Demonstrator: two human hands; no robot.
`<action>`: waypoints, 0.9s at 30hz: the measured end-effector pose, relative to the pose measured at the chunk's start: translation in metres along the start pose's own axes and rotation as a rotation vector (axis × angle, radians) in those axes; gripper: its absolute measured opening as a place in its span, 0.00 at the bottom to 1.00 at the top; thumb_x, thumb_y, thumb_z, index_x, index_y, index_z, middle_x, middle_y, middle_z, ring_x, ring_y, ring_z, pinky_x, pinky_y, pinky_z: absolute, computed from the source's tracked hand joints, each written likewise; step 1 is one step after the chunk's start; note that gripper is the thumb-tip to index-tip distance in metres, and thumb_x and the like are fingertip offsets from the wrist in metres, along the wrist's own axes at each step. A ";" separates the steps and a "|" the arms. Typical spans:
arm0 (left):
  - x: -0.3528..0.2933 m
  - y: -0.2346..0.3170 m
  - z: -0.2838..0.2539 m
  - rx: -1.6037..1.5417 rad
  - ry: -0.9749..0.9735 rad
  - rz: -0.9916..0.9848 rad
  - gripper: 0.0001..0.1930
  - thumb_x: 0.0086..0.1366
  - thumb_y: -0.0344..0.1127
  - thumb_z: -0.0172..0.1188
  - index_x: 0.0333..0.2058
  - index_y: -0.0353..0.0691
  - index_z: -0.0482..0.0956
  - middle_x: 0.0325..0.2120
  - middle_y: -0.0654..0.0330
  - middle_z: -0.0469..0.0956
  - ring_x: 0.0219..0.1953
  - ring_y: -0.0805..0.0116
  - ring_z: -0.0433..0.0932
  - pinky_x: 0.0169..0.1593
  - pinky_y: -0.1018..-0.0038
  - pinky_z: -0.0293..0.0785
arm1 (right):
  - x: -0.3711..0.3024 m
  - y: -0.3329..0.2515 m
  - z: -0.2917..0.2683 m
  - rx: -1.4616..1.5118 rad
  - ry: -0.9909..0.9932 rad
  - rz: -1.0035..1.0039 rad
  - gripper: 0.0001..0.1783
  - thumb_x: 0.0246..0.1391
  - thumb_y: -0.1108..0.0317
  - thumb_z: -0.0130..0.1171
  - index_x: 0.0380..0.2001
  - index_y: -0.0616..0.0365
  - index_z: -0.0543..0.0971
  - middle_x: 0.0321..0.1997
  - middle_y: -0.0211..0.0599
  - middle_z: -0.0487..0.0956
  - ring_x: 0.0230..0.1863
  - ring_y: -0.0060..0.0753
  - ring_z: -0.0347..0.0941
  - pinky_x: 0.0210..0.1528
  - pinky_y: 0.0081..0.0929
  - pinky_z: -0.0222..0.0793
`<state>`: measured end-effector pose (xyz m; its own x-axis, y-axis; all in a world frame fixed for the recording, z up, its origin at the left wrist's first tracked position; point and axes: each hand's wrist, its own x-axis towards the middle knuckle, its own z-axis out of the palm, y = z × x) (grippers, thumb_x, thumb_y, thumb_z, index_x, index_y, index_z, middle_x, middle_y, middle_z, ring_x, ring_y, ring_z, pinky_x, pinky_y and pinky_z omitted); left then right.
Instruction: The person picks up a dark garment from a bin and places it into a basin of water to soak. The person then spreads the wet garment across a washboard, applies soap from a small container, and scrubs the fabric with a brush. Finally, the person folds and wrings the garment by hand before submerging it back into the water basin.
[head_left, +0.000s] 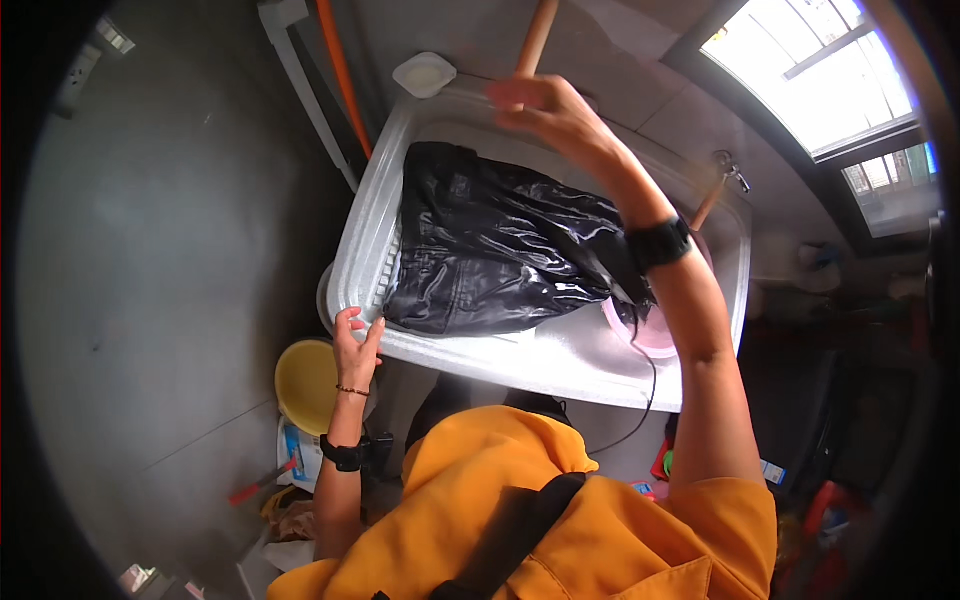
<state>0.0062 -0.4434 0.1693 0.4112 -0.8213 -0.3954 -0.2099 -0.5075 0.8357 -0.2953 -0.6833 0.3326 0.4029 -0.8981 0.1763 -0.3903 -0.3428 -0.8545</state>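
A: Where do we find the black garment (500, 245)?

B: In the wash sink (362, 230), spread across much of it, its far end bunched by the pink basin (660, 345), below our right forearm. We suppose it lies broad so most of one face is within our reach, with the ribbed strip (388, 265) showing beside its left edge.

A: And our left hand (355, 345)?

B: It sits at the near-left corner of the rim, thumb and fingers apart, close to the garment's corner. We judge it is there to steady us or the cloth; whether it touches the cloth, we cannot tell.

A: Our right hand (545, 105) is over the far side?

B: Yes, at the lower end of a wooden stick (537, 40). It is blurred, so we cannot tell whether the fingers close on the stick or only pass in front of it.

A: Why is the white dish (424, 76) on the far-left corner?

B: Likely to sit within arm's reach while leaving the basin of the sink to the cloth. The yellow tub (298, 385) stands lower, outside the sink, presumably for the same reason.
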 end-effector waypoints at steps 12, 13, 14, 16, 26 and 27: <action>-0.010 0.031 0.106 0.877 -0.657 0.768 0.40 0.52 0.50 0.63 0.62 0.59 0.55 0.63 0.51 0.46 0.64 0.42 0.44 0.61 0.43 0.44 | -0.135 0.136 0.041 -0.558 -0.325 0.497 0.20 0.53 0.57 0.53 0.48 0.52 0.75 0.50 0.47 0.73 0.48 0.48 0.72 0.51 0.37 0.67; -0.007 0.018 0.109 0.927 -0.658 0.728 0.40 0.53 0.52 0.62 0.63 0.61 0.54 0.65 0.52 0.41 0.65 0.41 0.39 0.62 0.41 0.40 | -0.133 0.146 0.059 -0.547 -0.351 0.446 0.24 0.55 0.54 0.51 0.53 0.51 0.71 0.57 0.48 0.68 0.54 0.50 0.68 0.55 0.38 0.65; -0.007 0.016 0.108 0.968 -0.670 0.731 0.39 0.53 0.53 0.61 0.63 0.62 0.53 0.66 0.52 0.39 0.66 0.42 0.38 0.62 0.42 0.39 | -0.130 0.163 0.070 -0.563 -0.425 0.360 0.28 0.58 0.49 0.45 0.60 0.46 0.62 0.66 0.46 0.56 0.63 0.52 0.56 0.61 0.40 0.57; -0.010 0.015 0.104 1.035 -0.697 0.677 0.40 0.54 0.54 0.60 0.64 0.64 0.52 0.67 0.54 0.35 0.67 0.44 0.34 0.63 0.42 0.36 | -0.108 0.183 0.087 -0.671 -0.461 0.408 0.28 0.60 0.46 0.39 0.62 0.37 0.58 0.68 0.43 0.51 0.68 0.51 0.45 0.64 0.53 0.46; -0.001 0.030 0.101 0.940 -0.834 0.480 0.37 0.53 0.53 0.61 0.62 0.65 0.57 0.67 0.55 0.33 0.67 0.45 0.31 0.62 0.40 0.33 | -0.047 0.258 0.064 -0.645 -0.297 0.409 0.28 0.56 0.45 0.45 0.60 0.32 0.61 0.69 0.45 0.48 0.69 0.51 0.41 0.65 0.52 0.45; 0.003 0.033 0.099 0.885 -0.904 0.441 0.36 0.53 0.53 0.61 0.61 0.65 0.58 0.67 0.54 0.33 0.67 0.44 0.31 0.62 0.40 0.33 | -0.051 0.262 0.058 -0.587 -0.264 0.327 0.26 0.55 0.49 0.50 0.58 0.37 0.67 0.66 0.47 0.57 0.67 0.52 0.49 0.63 0.47 0.53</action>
<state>-0.0871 -0.4881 0.1584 -0.4941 -0.6671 -0.5575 -0.8133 0.1281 0.5675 -0.3707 -0.7112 0.0712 0.3472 -0.9089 -0.2311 -0.8758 -0.2261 -0.4264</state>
